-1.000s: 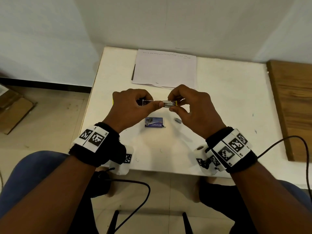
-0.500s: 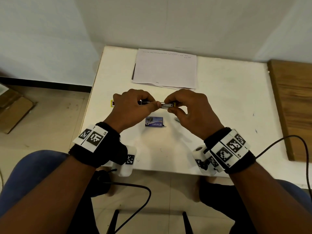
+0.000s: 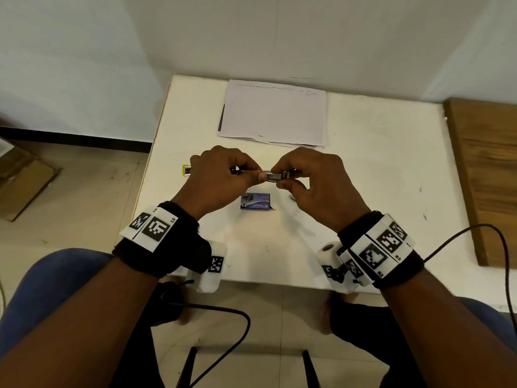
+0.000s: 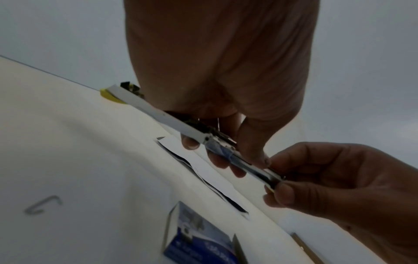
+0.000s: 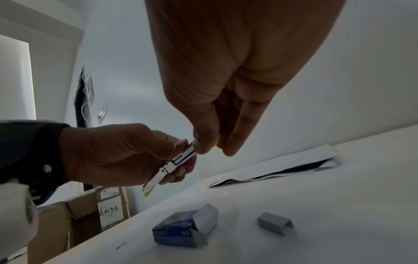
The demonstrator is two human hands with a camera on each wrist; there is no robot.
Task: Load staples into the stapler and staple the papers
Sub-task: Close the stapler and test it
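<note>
A slim metal stapler (image 3: pixel 272 175) with yellow ends is held level above the white table (image 3: pixel 363 169), between both hands. My left hand (image 3: pixel 221 177) grips its left and middle part, thumb on the metal channel (image 4: pixel 176 123). My right hand (image 3: pixel 307 180) pinches its right end (image 4: pixel 271 178) between thumb and fingers. In the right wrist view the stapler (image 5: pixel 178 160) tilts down to the left. A blue staple box (image 3: pixel 256 201) lies open on the table under the hands, and a grey strip of staples (image 5: pixel 274 223) lies to its right. The papers (image 3: pixel 274 113) lie at the table's far side.
A single bent staple (image 4: pixel 43 205) lies loose on the table near the left wrist. A wooden board (image 3: pixel 486 175) borders the table on the right. Cardboard boxes (image 5: pixel 74 214) stand on the floor to the left. A cable (image 3: pixel 475 236) runs from my right wrist.
Both hands have drifted slightly away from me with the stapler. My right fingers have closed in tighter over its right end, and the staple strip is now hidden in the head view.
</note>
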